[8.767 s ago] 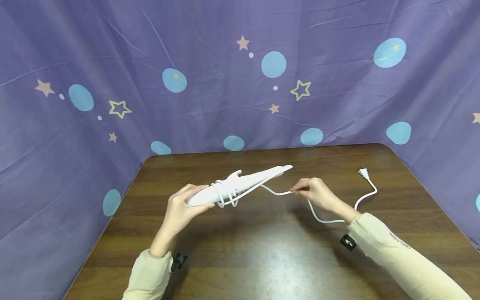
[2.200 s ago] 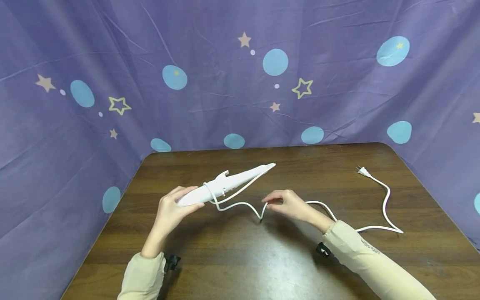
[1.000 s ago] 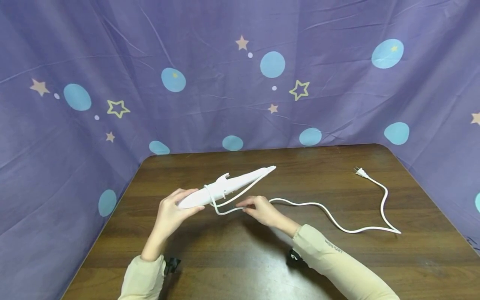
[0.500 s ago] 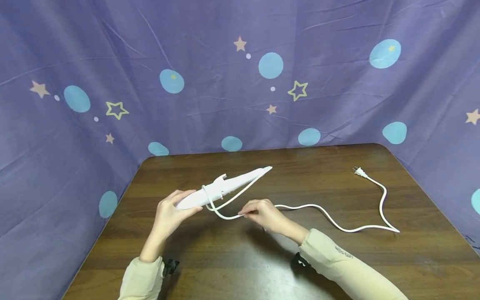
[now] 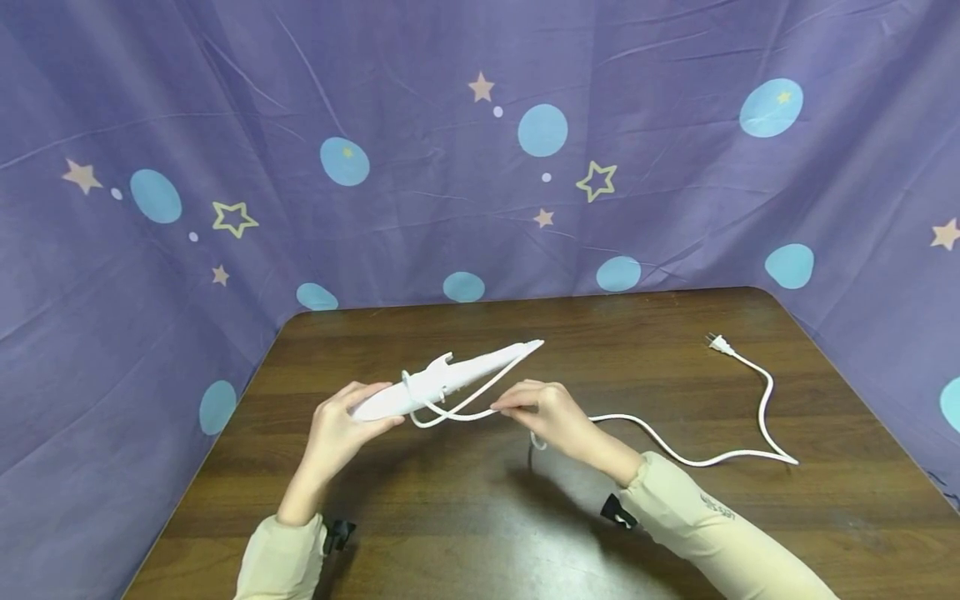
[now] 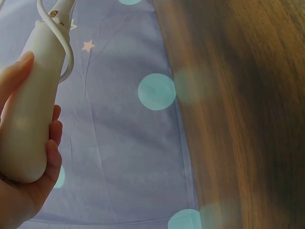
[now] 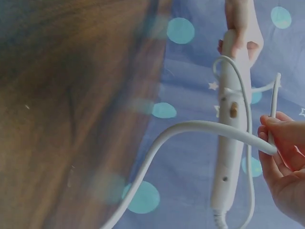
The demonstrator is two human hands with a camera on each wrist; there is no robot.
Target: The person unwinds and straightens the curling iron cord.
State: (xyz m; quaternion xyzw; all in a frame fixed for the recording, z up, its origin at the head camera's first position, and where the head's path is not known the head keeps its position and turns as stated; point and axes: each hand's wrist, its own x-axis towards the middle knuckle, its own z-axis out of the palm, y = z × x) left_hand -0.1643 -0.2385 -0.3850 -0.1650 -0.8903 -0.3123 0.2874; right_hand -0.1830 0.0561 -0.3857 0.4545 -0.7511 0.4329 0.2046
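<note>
A purple cloth with blue dots and stars [image 5: 225, 125] hung behind a dark brown wooden table [image 5: 465, 533].

On the left, we saw our left hand [image 5: 337, 425] curled around the thick end of a long white plastic wand-shaped tool [image 5: 450, 379], holding it up above the table. Its long body pointed away to the right and a little up. One loop of the thin white power cord [image 5: 675, 454] went around its middle.

Just to the right, our right hand [image 5: 551, 417] pinched the cord tight, close below the tool. This hand was the nearer one to the loop.

From there the cord ran right across the table to its small white plug [image 5: 716, 342], lying far off near the back right corner.

The right wrist camera showed a small button on the tool [image 7: 233, 109]; the head camera did not. Only the head camera showed the plug.
</note>
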